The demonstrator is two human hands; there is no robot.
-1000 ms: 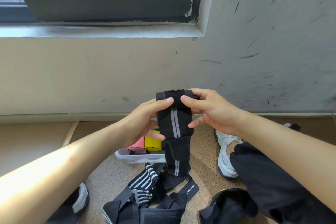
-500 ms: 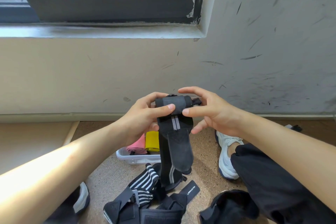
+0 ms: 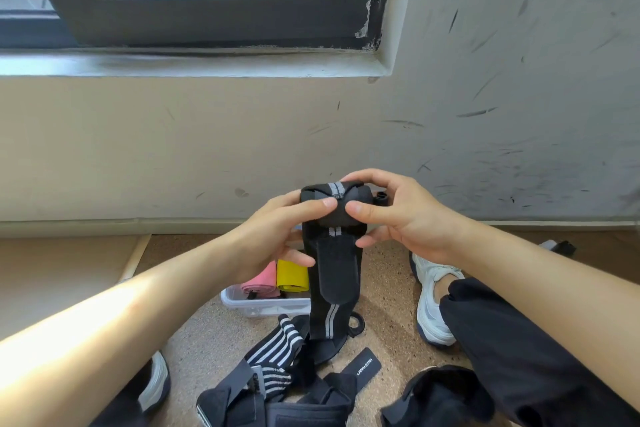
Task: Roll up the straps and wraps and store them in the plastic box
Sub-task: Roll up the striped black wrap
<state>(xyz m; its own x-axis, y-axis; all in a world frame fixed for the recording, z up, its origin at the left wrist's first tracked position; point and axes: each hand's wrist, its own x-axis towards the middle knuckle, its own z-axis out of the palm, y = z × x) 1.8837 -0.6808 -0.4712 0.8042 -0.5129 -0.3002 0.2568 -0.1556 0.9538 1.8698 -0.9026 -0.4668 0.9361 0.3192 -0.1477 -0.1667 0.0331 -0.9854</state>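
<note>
Nearest us, loose black straps (image 3: 242, 402) and a striped wrap (image 3: 277, 345) lie heaped on the floor, just in front of the plastic box (image 3: 263, 304), which contains a pink roll (image 3: 261, 282) and a yellow roll (image 3: 292, 274). Above the box, we grasp the black wrap (image 3: 334, 270) with the left hand (image 3: 273, 236) and the right hand (image 3: 398, 215), both curled round its rolled upper end; the unrolled tail hangs toward the heap. Beyond stands a scuffed wall (image 3: 485, 132).

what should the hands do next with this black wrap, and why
The left hand and right hand pinch the rolled top of the black wrap, but its tail hangs unrolled, not ready for the plastic box. So likely: turn the roll downward to take up the tail.
</note>
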